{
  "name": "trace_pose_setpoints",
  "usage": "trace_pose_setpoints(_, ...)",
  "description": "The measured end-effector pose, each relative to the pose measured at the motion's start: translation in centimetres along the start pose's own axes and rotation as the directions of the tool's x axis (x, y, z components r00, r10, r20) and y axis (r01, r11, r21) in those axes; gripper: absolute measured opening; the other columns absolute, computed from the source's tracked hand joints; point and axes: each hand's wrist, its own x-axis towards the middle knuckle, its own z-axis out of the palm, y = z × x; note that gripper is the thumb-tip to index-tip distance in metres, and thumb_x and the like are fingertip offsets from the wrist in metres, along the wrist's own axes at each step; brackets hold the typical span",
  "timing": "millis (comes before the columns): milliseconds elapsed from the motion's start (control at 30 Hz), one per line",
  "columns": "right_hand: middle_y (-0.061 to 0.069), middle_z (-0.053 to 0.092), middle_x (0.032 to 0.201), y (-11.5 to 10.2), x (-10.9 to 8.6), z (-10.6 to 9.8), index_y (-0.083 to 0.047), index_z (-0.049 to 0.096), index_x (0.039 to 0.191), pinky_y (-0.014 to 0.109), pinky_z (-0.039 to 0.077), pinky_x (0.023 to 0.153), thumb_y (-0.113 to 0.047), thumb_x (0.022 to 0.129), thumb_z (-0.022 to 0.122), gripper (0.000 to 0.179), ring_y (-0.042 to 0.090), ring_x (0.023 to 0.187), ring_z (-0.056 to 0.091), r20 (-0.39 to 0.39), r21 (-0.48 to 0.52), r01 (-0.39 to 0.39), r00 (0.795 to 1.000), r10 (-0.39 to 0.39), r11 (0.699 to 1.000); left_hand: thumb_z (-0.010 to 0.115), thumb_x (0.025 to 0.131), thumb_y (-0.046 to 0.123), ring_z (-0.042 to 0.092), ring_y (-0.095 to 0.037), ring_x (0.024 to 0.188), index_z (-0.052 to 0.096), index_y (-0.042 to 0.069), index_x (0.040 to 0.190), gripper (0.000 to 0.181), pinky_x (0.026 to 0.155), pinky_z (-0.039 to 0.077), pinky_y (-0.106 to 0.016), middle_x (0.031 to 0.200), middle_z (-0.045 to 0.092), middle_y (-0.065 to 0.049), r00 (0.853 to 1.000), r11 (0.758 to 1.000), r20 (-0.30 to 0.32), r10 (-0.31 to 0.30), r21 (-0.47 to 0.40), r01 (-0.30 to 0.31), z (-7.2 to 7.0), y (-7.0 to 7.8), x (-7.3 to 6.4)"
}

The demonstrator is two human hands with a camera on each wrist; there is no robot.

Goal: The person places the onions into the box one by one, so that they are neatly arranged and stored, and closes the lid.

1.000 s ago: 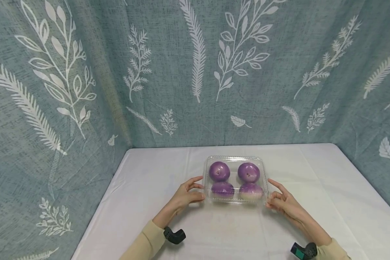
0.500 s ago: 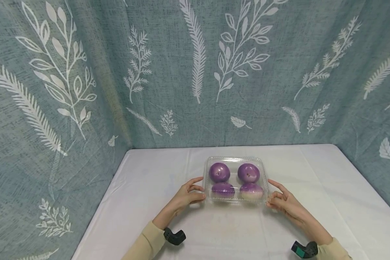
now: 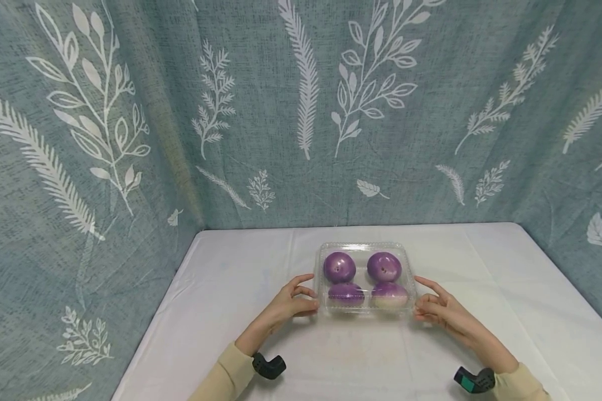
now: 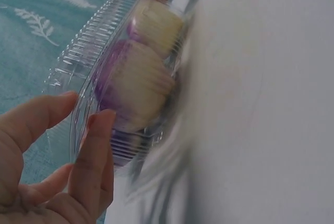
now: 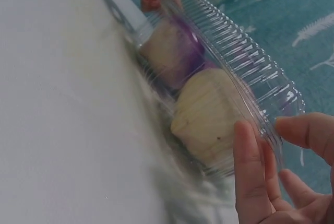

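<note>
A clear plastic clamshell box (image 3: 361, 246) with a ribbed rim is on the white table in the head view. Inside are several round turnips (image 3: 339, 268), purple on top and cream below. My left hand (image 3: 290, 299) pinches the box's left edge; in the left wrist view the ridged rim (image 4: 78, 57) runs between its fingers (image 4: 93, 156). On the opposite edge, my right hand (image 3: 441, 314) pinches the rim too, with fingertips (image 5: 246, 151) on both sides of the plastic in the right wrist view. The box's underside is hidden in the head view.
White cloth covers the table (image 3: 251, 256). Behind and beside it hangs a blue-green curtain (image 3: 281, 111) with white leaf prints. A black wrist device (image 3: 269, 365) is on the left wrist, another black device (image 3: 474, 381) on the right.
My right wrist has edged slightly to the right. The box has shifted a tiny amount right and towards me, with both hands still on its edges.
</note>
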Motion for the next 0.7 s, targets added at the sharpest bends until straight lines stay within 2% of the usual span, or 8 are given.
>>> trace_pose_setpoints(233, 0.000, 0.059, 0.098, -0.5, 0.2, -0.8, -0.005, 0.012, 0.147, 0.034, 0.053, 0.084, -0.007, 0.096, 0.046, 0.061, 0.013, 0.088, 0.064, 0.004, -0.085, -0.026, 1.000, 0.026, 0.996, 0.062, 0.087, 0.006, 0.063, -0.026, 0.089, 0.022, 0.006, 0.145, 0.071, 0.080, 0.055, -0.042, 0.110, 0.049, -0.021, 0.999, 0.998, 0.044, -0.010, 0.058, 0.007, -0.7, -0.1, 0.1)
trace_pose_setpoints(433, 0.003, 0.056, 0.102, -1.0, 0.6, -1.4, -0.002, 0.021, 0.145, 0.034, 0.055, 0.081, -0.014, 0.098, 0.044, 0.054, 0.011, 0.086, 0.061, -0.034, -0.181, -0.060, 0.998, 0.055, 0.982, 0.060, 0.089, 0.011, 0.061, -0.031, 0.095, 0.022, 0.003, 0.145, 0.068, 0.081, 0.054, -0.042, 0.109, 0.051, -0.019, 1.000, 0.989, 0.015, 0.011, 0.149, -0.013, -1.6, -0.1, 0.4)
trace_pose_setpoints(567, 0.004, 0.054, 0.104, -1.4, 0.8, -1.6, 0.002, 0.021, 0.144, 0.035, 0.055, 0.078, -0.021, 0.099, 0.043, 0.055, 0.014, 0.088, 0.061, -0.077, -0.284, -0.081, 0.995, 0.062, 0.955, 0.062, 0.089, 0.017, 0.059, -0.032, 0.100, 0.024, 0.003, 0.145, 0.068, 0.083, 0.054, -0.040, 0.114, 0.050, -0.021, 0.999, 0.974, -0.017, 0.029, 0.224, -0.025, -2.2, -0.1, 0.7)
trace_pose_setpoints(700, 0.010, 0.054, 0.109, -1.7, 1.3, -1.9, 0.004, 0.024, 0.143, 0.035, 0.055, 0.077, -0.025, 0.099, 0.045, 0.056, 0.013, 0.091, 0.061, -0.127, -0.391, -0.082, 0.991, 0.034, 0.917, 0.062, 0.089, 0.022, 0.059, -0.030, 0.100, 0.029, 0.004, 0.143, 0.066, 0.081, 0.054, -0.038, 0.117, 0.052, -0.021, 0.996, 0.945, -0.057, 0.064, 0.325, -0.042, -2.8, -0.1, 1.1)
